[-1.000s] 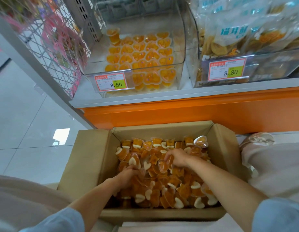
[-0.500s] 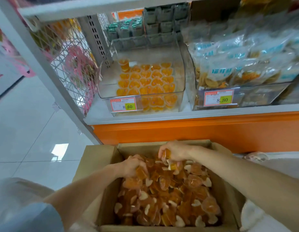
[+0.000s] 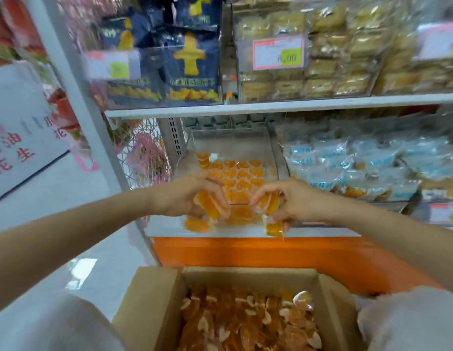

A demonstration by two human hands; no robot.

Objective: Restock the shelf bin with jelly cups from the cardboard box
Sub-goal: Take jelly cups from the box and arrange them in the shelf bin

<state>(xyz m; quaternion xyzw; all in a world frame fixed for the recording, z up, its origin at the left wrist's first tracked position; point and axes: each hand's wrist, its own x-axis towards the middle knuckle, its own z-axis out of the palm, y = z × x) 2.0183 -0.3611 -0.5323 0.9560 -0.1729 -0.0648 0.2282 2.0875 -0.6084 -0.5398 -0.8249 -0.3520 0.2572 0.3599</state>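
A clear shelf bin (image 3: 268,145) on the lower shelf holds rows of orange heart-shaped jelly cups (image 3: 239,173). Both hands are raised in front of the bin's front wall. My left hand (image 3: 185,196) grips a few orange jelly cups (image 3: 207,203), one hanging below the fingers. My right hand (image 3: 291,201) grips more jelly cups (image 3: 269,211), with one dangling under it. Below, the open cardboard box (image 3: 149,307) is full of loose jelly cups (image 3: 248,323).
Blue-white snack bags (image 3: 359,168) fill the bin to the right. The upper shelf (image 3: 271,105) carries dark blue packets and wrapped cakes. A wire mesh panel (image 3: 142,153) stands left of the bin. An orange base panel (image 3: 245,252) runs under the shelf; white floor lies to the left.
Both hands have risen out of the cardboard box with jelly cups and now hover at the shelf bin. The camera has tilted up toward the shelves.
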